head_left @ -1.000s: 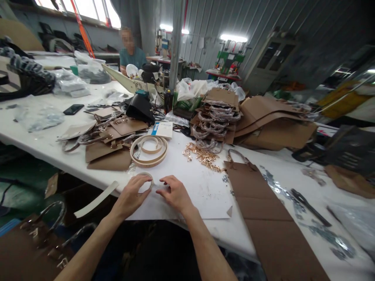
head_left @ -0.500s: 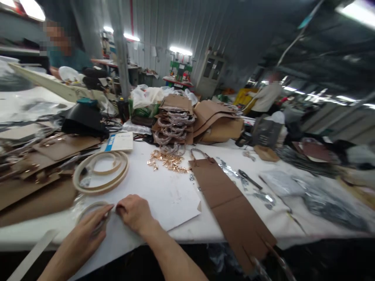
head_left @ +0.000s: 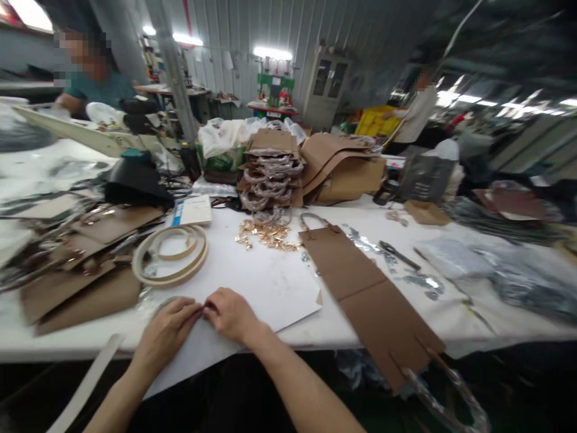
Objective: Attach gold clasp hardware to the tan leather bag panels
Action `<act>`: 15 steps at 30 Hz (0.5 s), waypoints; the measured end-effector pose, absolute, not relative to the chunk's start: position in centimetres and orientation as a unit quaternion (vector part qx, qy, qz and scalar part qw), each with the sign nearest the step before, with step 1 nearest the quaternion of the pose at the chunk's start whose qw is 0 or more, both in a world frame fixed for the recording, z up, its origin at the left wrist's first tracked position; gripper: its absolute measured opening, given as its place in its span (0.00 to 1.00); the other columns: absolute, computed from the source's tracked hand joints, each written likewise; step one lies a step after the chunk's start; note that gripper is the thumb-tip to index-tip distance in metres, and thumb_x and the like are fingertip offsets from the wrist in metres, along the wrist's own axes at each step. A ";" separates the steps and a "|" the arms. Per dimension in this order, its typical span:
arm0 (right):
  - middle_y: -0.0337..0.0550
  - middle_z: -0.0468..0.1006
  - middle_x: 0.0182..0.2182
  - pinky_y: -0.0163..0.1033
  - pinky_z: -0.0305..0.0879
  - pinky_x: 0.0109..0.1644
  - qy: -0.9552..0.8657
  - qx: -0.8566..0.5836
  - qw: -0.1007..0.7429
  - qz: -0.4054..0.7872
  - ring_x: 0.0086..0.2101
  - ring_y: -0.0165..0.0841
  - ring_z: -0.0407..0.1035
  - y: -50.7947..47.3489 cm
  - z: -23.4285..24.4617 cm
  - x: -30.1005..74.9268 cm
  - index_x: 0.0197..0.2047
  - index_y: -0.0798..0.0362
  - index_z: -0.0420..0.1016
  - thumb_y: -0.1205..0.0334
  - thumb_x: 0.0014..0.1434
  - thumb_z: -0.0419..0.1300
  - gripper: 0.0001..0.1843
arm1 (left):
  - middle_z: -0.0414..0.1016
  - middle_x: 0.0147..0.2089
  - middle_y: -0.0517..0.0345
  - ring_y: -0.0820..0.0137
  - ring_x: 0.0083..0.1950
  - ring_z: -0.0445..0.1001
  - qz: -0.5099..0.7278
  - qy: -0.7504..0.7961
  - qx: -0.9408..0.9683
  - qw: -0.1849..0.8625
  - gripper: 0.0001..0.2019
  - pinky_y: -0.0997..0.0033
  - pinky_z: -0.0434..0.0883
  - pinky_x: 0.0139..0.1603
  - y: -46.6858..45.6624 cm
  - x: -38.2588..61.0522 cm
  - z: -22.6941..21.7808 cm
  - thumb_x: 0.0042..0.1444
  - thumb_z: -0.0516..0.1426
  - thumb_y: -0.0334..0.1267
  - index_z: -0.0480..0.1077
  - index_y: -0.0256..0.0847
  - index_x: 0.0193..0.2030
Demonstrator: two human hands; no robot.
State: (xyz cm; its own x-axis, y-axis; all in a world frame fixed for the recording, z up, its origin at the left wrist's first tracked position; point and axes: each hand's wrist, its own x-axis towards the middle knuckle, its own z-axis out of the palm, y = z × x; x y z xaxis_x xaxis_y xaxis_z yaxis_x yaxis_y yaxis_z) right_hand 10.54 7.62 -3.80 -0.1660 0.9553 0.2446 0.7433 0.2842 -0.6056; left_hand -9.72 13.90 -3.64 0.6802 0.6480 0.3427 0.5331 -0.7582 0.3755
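My left hand [head_left: 170, 329] is closed in a pinch over a pale roll [head_left: 163, 304], which it mostly covers. Its fingertips meet those of my right hand [head_left: 231, 315], also pinched. Whatever is between the fingertips is too small and hidden to make out. Under both hands lies a large white sheet [head_left: 261, 288]. A wider coil of cream strip [head_left: 137, 255] rests just beyond my left hand. Down by my left forearm, a pale strip [head_left: 92, 379] hangs over the table edge. Small gold metal pieces [head_left: 273, 236] are heaped on the sheet's far side.
A flat brown bag piece [head_left: 360, 288] with handles overhangs the front edge at right. Pliers-like dark tool [head_left: 399, 255] and plastic packets [head_left: 455, 258] lie beyond it. Brown panels [head_left: 90, 297] pile up at left, handled pieces [head_left: 273, 174] behind. Two people work farther off.
The fingers of my left hand, stretched out before, have curled into a pinch and come up against my right fingertips. The camera view has shifted a little, moving the scene mostly right.
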 end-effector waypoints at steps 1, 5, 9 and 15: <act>0.46 0.80 0.42 0.39 0.71 0.49 -0.725 -0.569 0.329 0.203 0.42 0.36 0.73 7.5 -3.6 10.7 0.47 0.55 0.77 0.60 0.65 0.67 0.11 | 0.82 0.45 0.49 0.61 0.46 0.82 0.226 0.335 0.905 0.131 0.19 0.62 0.79 0.47 13.6 -9.4 -3.0 0.70 0.51 0.50 0.82 0.46 0.45; 0.46 0.80 0.43 0.39 0.71 0.49 -0.693 -0.559 0.372 0.264 0.42 0.36 0.73 7.2 -3.5 10.8 0.49 0.54 0.78 0.57 0.60 0.73 0.17 | 0.81 0.47 0.52 0.62 0.48 0.80 0.188 0.367 0.900 0.142 0.15 0.63 0.77 0.49 12.9 -9.2 -2.4 0.71 0.52 0.44 0.80 0.47 0.47; 0.45 0.82 0.43 0.39 0.69 0.52 -0.692 -0.586 0.346 0.243 0.45 0.37 0.74 7.3 -3.6 10.0 0.46 0.51 0.81 0.61 0.65 0.68 0.06 | 0.80 0.49 0.52 0.62 0.50 0.80 0.185 0.375 0.896 0.147 0.14 0.62 0.77 0.50 12.6 -9.6 -2.5 0.71 0.52 0.44 0.80 0.47 0.49; 0.42 0.85 0.42 0.37 0.71 0.51 -0.724 -0.599 0.291 0.180 0.45 0.35 0.77 7.8 -4.0 9.6 0.45 0.48 0.82 0.57 0.71 0.61 0.08 | 0.81 0.50 0.51 0.59 0.50 0.81 0.210 0.358 0.898 0.146 0.14 0.59 0.79 0.52 13.4 -10.3 -3.7 0.69 0.54 0.48 0.80 0.47 0.48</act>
